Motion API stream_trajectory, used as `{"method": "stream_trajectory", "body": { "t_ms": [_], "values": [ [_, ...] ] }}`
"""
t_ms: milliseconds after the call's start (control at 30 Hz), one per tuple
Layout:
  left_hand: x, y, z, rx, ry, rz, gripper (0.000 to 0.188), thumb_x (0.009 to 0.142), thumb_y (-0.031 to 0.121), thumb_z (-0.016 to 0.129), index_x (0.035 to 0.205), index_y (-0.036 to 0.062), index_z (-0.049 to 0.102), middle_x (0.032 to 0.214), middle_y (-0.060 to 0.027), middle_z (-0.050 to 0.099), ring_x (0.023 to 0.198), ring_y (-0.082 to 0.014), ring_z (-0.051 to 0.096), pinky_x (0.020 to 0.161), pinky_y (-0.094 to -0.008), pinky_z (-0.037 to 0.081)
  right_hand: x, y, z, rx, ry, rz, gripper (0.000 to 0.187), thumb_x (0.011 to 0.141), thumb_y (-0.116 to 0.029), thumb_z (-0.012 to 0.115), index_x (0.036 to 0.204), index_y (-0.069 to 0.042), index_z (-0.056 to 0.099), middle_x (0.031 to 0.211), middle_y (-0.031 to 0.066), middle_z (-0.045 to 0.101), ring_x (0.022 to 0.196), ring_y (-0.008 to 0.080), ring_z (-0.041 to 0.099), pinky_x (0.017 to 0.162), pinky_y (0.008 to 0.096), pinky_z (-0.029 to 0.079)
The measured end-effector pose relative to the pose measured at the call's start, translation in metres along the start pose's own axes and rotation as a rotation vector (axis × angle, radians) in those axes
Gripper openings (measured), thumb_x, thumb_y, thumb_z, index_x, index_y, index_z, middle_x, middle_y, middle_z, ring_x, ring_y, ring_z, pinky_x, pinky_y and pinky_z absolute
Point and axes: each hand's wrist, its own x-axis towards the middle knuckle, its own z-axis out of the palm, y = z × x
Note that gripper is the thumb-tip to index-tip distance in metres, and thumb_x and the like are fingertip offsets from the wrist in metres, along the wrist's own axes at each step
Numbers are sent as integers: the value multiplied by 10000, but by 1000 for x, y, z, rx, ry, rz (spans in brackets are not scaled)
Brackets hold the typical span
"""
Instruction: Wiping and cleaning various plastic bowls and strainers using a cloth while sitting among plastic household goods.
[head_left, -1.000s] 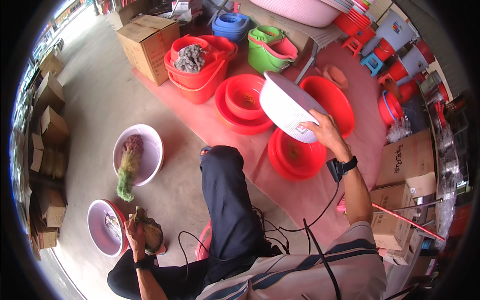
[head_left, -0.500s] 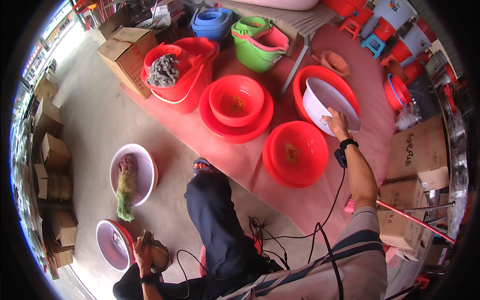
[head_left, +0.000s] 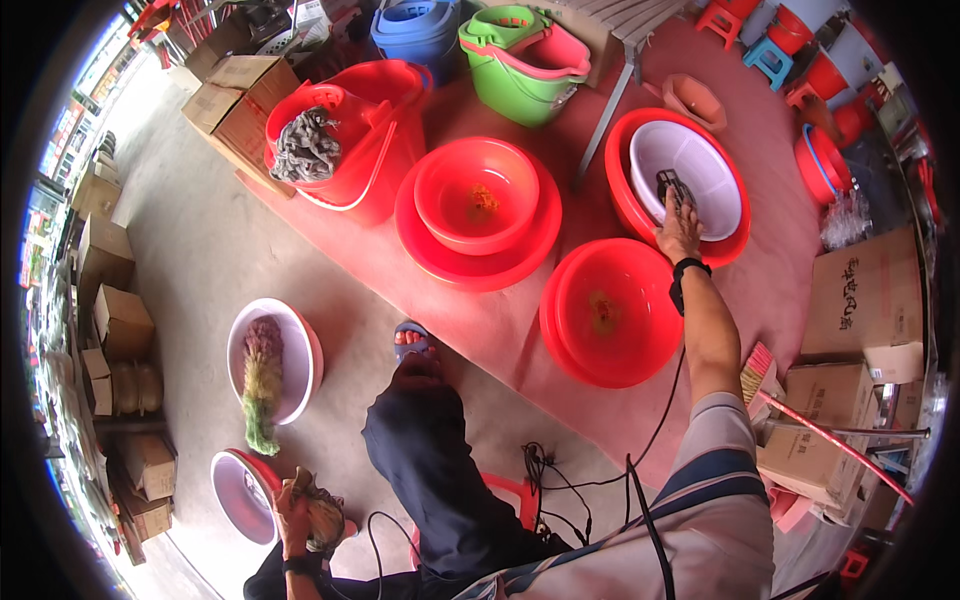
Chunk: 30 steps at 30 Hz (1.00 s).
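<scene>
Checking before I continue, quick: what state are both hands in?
Left hand: closed, holding a brownish bundle.
Right hand: at the rim of the pale basin; grip cannot be told.

Glare upper left, soft shadows, fisheye-bent edges, black corners

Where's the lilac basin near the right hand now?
Upper right of the head view, the lilac basin sits inside a larger red basin, with the right hand at its near rim.

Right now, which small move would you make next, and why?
Perhaps lift the right hand clear of the pale basin: the basin sits within the larger red basin, while the fingers reach over its near edge.
</scene>
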Motion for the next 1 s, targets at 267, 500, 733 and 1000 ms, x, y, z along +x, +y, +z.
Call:
{"method": "stream_trajectory", "body": {
  "t_ms": [267,500,733,1000],
  "values": [
    [6,-9,6,-149,-1,-68,342,837,27,670,1173,33,739,1035,-158,651,994,-303,655,904,-412,512,-60,-22,49,294,-71,-173,638,949,-322,690,1541,-190,494,1654,213,352,1525,421,319,1196,578,346],
    [10,-4,6,-89,-1,-7,361,848,133,665,1188,42,744,1015,-161,661,962,-297,647,871,-432,505,-118,-48,19,416,-258,-186,560,951,-332,695,1474,-187,557,1647,188,384,1519,402,348,1198,585,354],
    [-24,14,-22,-332,50,-46,397,874,174,619,1229,37,733,998,-136,693,922,-218,641,814,-392,513,-159,-163,-88,847,-259,-616,445,982,-264,704,1355,-28,645,1368,197,666,1328,339,599,1137,434,463],
    [-23,17,-56,-412,72,-14,298,912,154,626,1123,-33,720,901,-75,735,827,-148,659,788,-337,542,-282,-267,-377,1763,-333,-1206,618,1025,-130,616,1572,27,375,1600,245,444,1468,334,460,1232,423,343]
  ]
}}
